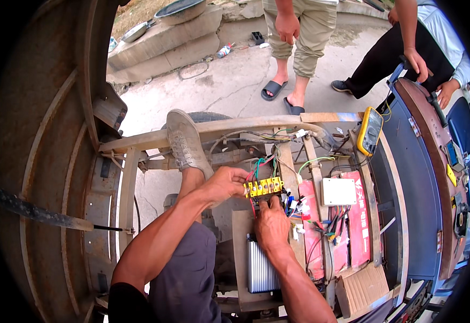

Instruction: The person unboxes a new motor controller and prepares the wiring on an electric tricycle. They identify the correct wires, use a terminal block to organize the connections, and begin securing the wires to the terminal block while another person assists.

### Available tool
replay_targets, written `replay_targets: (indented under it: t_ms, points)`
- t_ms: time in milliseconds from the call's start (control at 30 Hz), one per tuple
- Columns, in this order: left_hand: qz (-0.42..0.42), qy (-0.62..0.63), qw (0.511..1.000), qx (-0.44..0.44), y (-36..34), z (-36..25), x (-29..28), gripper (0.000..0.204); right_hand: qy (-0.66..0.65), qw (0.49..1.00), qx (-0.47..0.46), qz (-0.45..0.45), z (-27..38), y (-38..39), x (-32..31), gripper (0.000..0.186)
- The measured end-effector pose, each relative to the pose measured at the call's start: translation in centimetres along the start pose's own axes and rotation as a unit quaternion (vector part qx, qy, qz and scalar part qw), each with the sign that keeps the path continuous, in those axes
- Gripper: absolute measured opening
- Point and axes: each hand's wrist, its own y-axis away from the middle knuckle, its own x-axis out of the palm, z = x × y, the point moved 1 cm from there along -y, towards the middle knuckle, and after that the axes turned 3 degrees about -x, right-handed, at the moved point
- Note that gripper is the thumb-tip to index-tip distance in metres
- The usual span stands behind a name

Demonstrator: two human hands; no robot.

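My left hand (225,185) pinches the left end of a yellow terminal block (264,187) with a row of metal screws. Green and pink wires (257,171) run up from the block's far side. Just below it, my right hand (272,223) has its fingers bent in toward the block's near edge; whatever they grip is hidden. To the right of those fingers lies a bunch of wires with white and blue connectors (295,205). A silver finned metal box (262,266) sits beneath my right wrist, inside the metal frame.
Right of my hands, a white box (339,191) with coloured leads rests on red cartons (360,231). A yellow multimeter (370,131) leans at the frame's far right corner. Cardboard (361,288) lies near. My shoe (184,137) is against the far rail (246,125). Two people stand beyond.
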Motion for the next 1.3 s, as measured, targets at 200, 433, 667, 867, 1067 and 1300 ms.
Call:
replay_targets:
  t_ms: [200,433,667,867,1067,1300]
  points:
    - [0.01,-0.022,1.0,-0.007,-0.2,0.1,-0.2,0.041,0.02,1.0,0.003,0.023,-0.3,-0.4,0.6,0.014]
    - [-0.005,0.0,1.0,-0.006,0.0,-0.1,0.0,0.041,-0.061,0.997,0.035,0.014,-0.2,0.2,-0.7,0.019]
    - [-0.003,-0.002,1.0,-0.01,-0.1,0.0,-0.3,0.041,-0.141,0.989,0.031,-0.027,-0.6,0.6,-0.8,0.022]
    - [-0.005,0.006,1.0,-0.014,0.0,0.0,-0.2,0.042,-0.189,0.979,0.018,-0.071,-1.1,0.3,-0.6,0.014]
    - [0.002,0.001,1.0,-0.022,-0.1,0.0,-0.6,0.041,-0.353,0.929,0.111,0.001,-2.2,0.7,0.7,0.014]
    - [0.009,0.016,1.0,-0.02,-0.1,0.3,-0.9,0.041,-0.327,0.938,0.095,-0.06,-1.9,0.9,1.0,0.015]
